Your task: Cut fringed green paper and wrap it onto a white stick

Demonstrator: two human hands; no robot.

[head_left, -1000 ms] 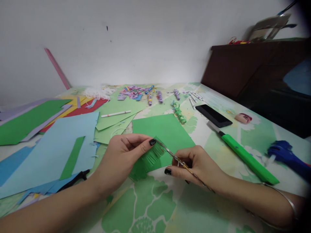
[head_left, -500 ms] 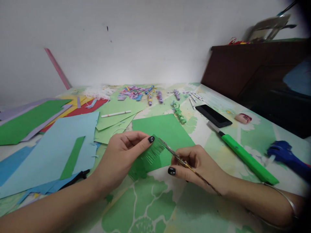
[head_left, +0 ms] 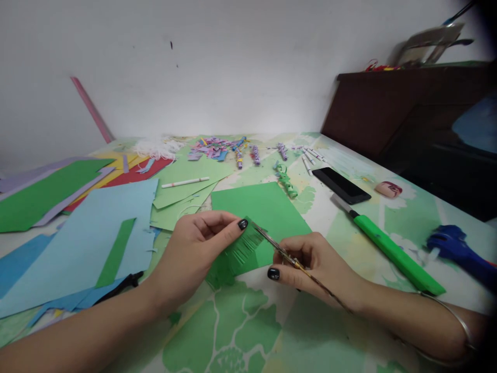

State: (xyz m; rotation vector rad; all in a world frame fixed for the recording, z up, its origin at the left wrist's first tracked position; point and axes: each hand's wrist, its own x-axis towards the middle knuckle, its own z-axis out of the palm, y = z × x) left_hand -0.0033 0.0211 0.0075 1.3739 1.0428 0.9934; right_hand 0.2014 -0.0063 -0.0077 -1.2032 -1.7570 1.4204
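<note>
Pinched between the thumb and fingers of my left hand (head_left: 207,235) is a green paper strip (head_left: 243,246), cut along one side into a fine fringe. My right hand (head_left: 310,264) grips a pair of scissors (head_left: 285,255), its blades pointing up and left to the strip's upper end, close to my left thumb. Part of the handles is hidden by my fingers. Beneath both hands lies a green paper sheet (head_left: 267,207). Dark green scraps (head_left: 221,277) are under the fringe.
Left are a light blue sheet (head_left: 112,217) with a green strip (head_left: 116,251), and light green sheets (head_left: 186,199). Right are a green utility knife (head_left: 399,254), a black phone (head_left: 341,185), an eraser (head_left: 389,189) and a blue tool (head_left: 458,248). Paper bits (head_left: 213,148) lie at the back.
The scissors' tips have shifted slightly left and up against the upper end of the fringed strip. Both hands stay almost in place, each with the same hold.
</note>
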